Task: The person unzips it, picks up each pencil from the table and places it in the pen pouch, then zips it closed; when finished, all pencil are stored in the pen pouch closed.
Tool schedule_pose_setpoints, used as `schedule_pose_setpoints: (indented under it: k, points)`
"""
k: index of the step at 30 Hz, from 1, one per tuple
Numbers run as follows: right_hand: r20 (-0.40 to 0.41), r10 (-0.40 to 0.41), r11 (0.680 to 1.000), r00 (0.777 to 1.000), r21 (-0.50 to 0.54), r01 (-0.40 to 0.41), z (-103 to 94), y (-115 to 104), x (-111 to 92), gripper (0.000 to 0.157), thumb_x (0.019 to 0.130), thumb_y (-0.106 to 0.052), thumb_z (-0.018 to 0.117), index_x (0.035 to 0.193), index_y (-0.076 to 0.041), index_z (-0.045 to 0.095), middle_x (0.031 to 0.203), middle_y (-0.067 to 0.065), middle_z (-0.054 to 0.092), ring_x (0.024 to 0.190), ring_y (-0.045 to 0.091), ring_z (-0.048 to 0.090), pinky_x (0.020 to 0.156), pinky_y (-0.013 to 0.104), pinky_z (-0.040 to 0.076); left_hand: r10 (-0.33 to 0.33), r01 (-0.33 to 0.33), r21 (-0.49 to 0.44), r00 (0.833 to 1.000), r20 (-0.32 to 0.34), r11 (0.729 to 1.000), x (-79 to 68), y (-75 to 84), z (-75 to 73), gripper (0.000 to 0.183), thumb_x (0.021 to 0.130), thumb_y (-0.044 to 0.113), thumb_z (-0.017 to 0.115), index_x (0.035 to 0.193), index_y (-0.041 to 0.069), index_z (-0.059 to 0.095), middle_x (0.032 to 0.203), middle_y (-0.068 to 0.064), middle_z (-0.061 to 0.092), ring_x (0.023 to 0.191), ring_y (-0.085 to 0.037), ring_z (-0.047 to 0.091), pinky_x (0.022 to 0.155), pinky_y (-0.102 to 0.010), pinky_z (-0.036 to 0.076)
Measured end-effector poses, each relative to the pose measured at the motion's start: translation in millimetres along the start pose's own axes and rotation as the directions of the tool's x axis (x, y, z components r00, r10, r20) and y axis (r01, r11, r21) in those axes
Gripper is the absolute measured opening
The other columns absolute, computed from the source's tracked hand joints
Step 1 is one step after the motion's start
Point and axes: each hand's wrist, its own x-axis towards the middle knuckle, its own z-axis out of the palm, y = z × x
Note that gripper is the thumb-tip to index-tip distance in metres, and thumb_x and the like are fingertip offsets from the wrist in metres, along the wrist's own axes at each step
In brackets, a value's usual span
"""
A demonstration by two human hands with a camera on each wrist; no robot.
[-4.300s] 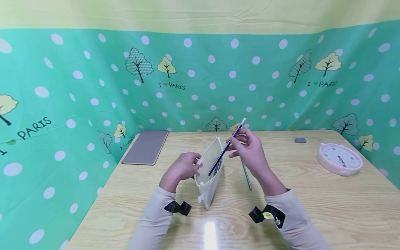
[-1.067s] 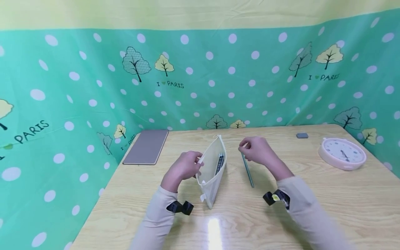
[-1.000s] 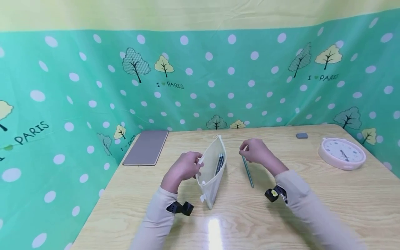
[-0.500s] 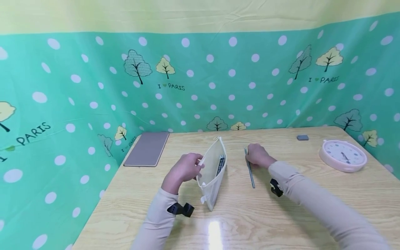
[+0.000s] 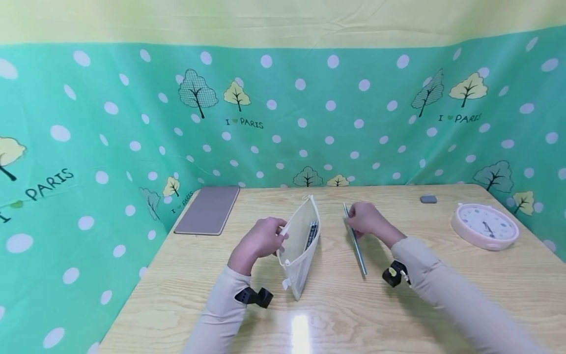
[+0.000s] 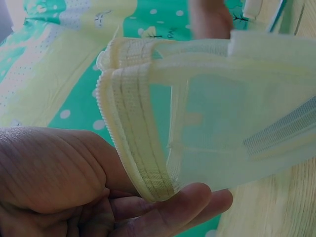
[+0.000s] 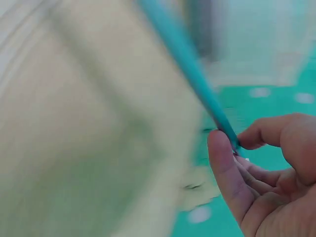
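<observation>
My left hand (image 5: 262,238) pinches the near-left rim of a cream zip pouch (image 5: 301,263), whose mouth gapes upward. Several dark pencils (image 5: 311,234) lean inside it against the right wall. In the left wrist view, the mesh side of the pouch (image 6: 207,108) shows them faintly, and thumb and fingers (image 6: 173,212) lie at the zipped edge. To the right of the pouch, my right hand (image 5: 365,219) pinches a teal pencil (image 5: 358,250) near its far end, its near end tilted toward me. The right wrist view shows the pencil (image 7: 192,74) between thumb and fingertips.
A grey notebook (image 5: 208,210) lies at the table's back left. At the back right are a small grey eraser (image 5: 428,199) and a round pink-rimmed clock (image 5: 485,226). A green dotted curtain (image 5: 283,123) hangs behind the wooden table (image 5: 353,314).
Earlier my right hand held a dark pencil over the pouch; that hand then moved right, empty. Now it has gripped the teal pencil and lifted it slightly. The left hand stays on the pouch.
</observation>
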Motion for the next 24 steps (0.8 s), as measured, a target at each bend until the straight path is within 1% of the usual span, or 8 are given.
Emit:
schedule_pose_setpoints:
  k: [2,5,10,12,14,16,18,24]
  points:
    - [-0.064,-0.029,0.988,0.998,0.149,0.038,-8.2,-16,-9,0.021,0.098,-0.002,0.059,0.112,0.013,0.059,0.089,0.024,0.07,0.06,0.017,0.069,0.061,0.03,0.064,-0.004,0.004,0.004,1.0,0.0,1.0,0.2,0.4,-0.9,0.034,0.101,0.0,0.061,0.134,-0.006,0.061,0.105,-0.017,0.072,0.07,-0.018,0.073,0.064,-0.03,0.062]
    - [-0.215,-0.052,0.922,0.975,0.364,0.13,-17.1,-43,-24,0.041,0.098,-0.002,0.059,0.135,0.011,0.049,0.104,0.028,0.07,0.062,0.016,0.069,0.065,0.031,0.064,-0.009,0.009,-0.003,1.0,-0.001,1.0,1.0,1.2,-2.0,0.033,0.101,0.0,0.061,0.134,-0.006,0.061,0.105,-0.018,0.072,0.071,-0.018,0.073,0.065,-0.03,0.062]
    - [-0.461,-0.045,0.724,0.886,0.597,0.347,-12.0,-78,-43,0.043,0.098,0.0,0.061,0.138,0.006,0.047,0.091,0.008,0.073,0.062,0.012,0.069,0.063,0.03,0.064,-0.009,0.01,-0.026,1.0,0.011,1.0,0.7,1.9,-1.7,0.034,0.101,0.0,0.06,0.135,-0.006,0.06,0.106,-0.018,0.071,0.072,-0.019,0.073,0.065,-0.03,0.063]
    - [-0.533,-0.033,0.641,0.845,0.637,0.427,-4.0,-86,-47,0.038,0.099,0.003,0.06,0.135,0.005,0.047,0.086,-0.002,0.072,0.063,0.011,0.07,0.061,0.03,0.064,-0.014,0.015,-0.032,1.0,0.015,0.999,0.5,1.9,-1.1,0.035,0.101,0.0,0.06,0.135,-0.006,0.059,0.106,-0.017,0.071,0.072,-0.019,0.073,0.064,-0.03,0.063]
    - [-0.594,-0.026,0.588,0.804,0.641,0.493,3.7,-89,-49,0.035,0.1,0.005,0.058,0.133,0.004,0.047,0.084,-0.005,0.072,0.063,0.011,0.07,0.06,0.029,0.063,-0.014,0.015,-0.036,1.0,0.016,0.999,1.3,2.0,-0.5,0.035,0.102,0.0,0.06,0.136,-0.007,0.059,0.106,-0.018,0.072,0.072,-0.019,0.073,0.064,-0.03,0.063]
    - [-0.637,-0.017,0.57,0.771,0.627,0.531,9.0,-90,-49,0.034,0.1,0.006,0.058,0.132,0.002,0.048,0.086,-0.005,0.071,0.064,0.011,0.071,0.058,0.028,0.063,-0.011,0.012,-0.039,1.0,0.014,0.999,2.4,2.9,-0.7,0.035,0.102,0.0,0.06,0.136,-0.007,0.059,0.106,-0.018,0.072,0.071,-0.02,0.073,0.063,-0.03,0.063]
    - [-0.65,-0.019,0.582,0.76,0.611,0.537,12.9,-90,-48,0.035,0.1,0.006,0.059,0.133,0.002,0.047,0.09,0.001,0.07,0.064,0.01,0.07,0.058,0.028,0.062,-0.009,0.01,-0.04,1.0,0.011,0.999,3.1,4.1,-1.3,0.037,0.102,0.001,0.06,0.138,-0.007,0.058,0.108,-0.019,0.072,0.071,-0.02,0.073,0.063,-0.031,0.063]
    - [-0.601,-0.101,0.663,0.793,0.553,0.504,32.4,-93,-51,0.05,0.095,0.011,0.063,0.14,0.004,0.043,0.101,0.029,0.065,0.06,0.006,0.067,0.058,0.029,0.062,-0.019,0.019,-0.042,1.0,0.006,0.999,0.6,1.9,-0.1,0.041,0.101,0.002,0.062,0.141,-0.007,0.056,0.111,-0.022,0.072,0.071,-0.021,0.074,0.065,-0.032,0.064]
